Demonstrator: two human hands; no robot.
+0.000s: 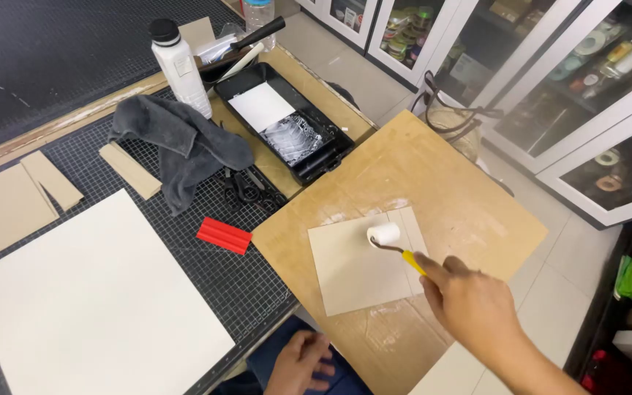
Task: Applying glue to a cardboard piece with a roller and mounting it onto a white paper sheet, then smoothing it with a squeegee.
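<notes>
Head view: a small paint roller [385, 235] was held by its yellow handle in the right hand [469, 300], grip pressed around it, roller resting on the beige card [352, 271]; the left hand [298, 362] lay loosely curled, below the worktop [469, 197].

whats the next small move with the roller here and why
Probably draw the roller toward the near-left corner of the card sheet. The right hand has it at the sheet's far edge, and most of the sheet nearer the person looks dull, perhaps uncoated.
</notes>
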